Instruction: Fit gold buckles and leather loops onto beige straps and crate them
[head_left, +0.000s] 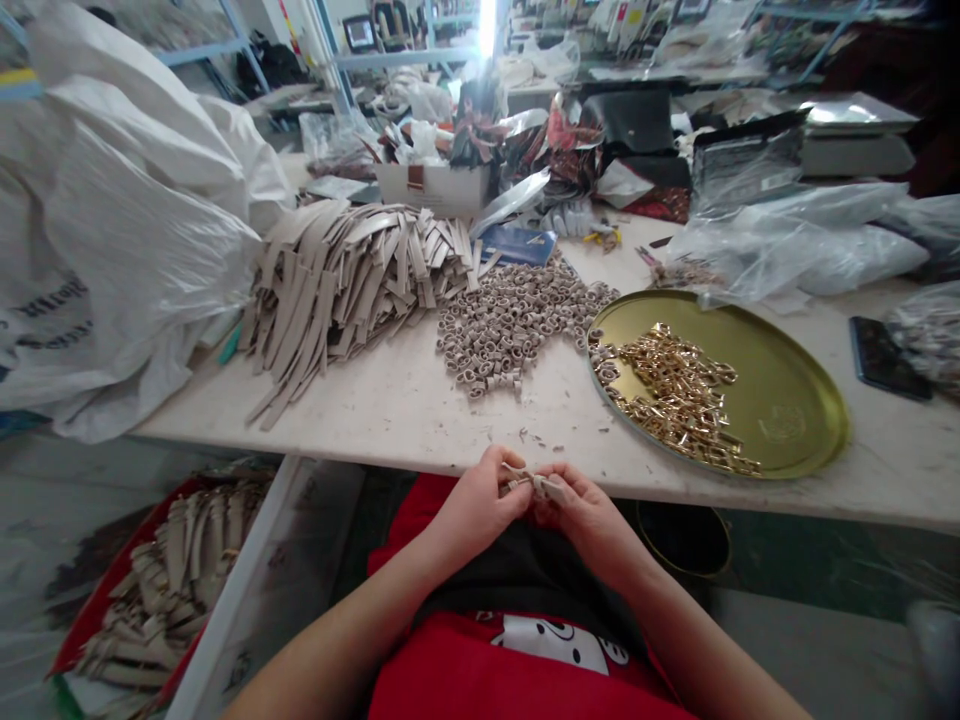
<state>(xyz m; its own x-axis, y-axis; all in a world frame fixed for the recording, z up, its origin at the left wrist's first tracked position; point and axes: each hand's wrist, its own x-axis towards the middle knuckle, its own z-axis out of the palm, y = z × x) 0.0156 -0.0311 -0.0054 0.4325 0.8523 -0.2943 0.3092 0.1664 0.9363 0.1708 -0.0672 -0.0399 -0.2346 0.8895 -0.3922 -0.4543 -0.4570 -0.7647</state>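
Observation:
At the table's front edge, my left hand [484,505] and my right hand [589,515] meet with their fingertips pinched. Between them is a beige strap [553,490]; both hands grip it. A small pale piece sits on the strap where the fingers come together, too small to make out. Beyond my hands lies a heap of small beige loops [502,325]. To its right, a round gold tray [795,400] holds a pile of shiny gold buckles [679,385] with some loops at its left rim. Long beige straps [337,270] are heaped at the back left.
A big white sack [112,200] stands at the left end of the table [375,420]. Below it, a red-lined bin [82,610] holds more straps. A phone [889,355] lies at the right, near plastic bags [802,240]. A white box [435,185] stands behind.

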